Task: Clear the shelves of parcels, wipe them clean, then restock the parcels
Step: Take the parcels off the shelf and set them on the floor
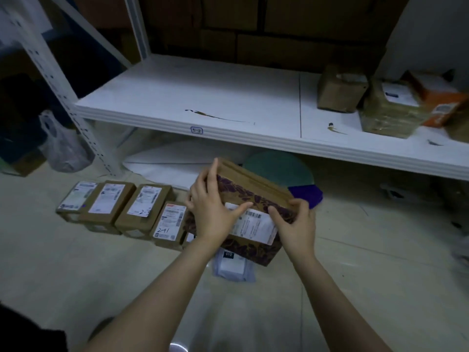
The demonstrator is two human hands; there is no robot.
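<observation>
Your left hand [213, 214] grips the left end of the patterned parcel [253, 189]. Its fingers run up the end face and its thumb lies across the white shipping label [256, 224]. Your right hand [297, 224] clasps the right corner, with the fingers curled over the edge and the thumb touching the label.

The patterned parcel is a brown carton with a purple leaf print. It is tilted, with its far edge raised, and sits in front of and below the shelf [203, 92]. Its near edge lies over a grey mailer bag [234, 266] on the floor [76, 262]. You cannot tell whether the carton touches the bag.

To its left, a row of four labelled cartons [142, 204] lies side by side on the floor. The nearest one is just beside your left hand.

The white shelf board carries dark streaks [215, 116] near its front edge. At its right end stand:

- a brown parcel [340, 90]
- a taped parcel [388, 110]
- an orange box [436, 97]

A plastic bag [63, 146] sits by the shelf upright [50, 72].
</observation>
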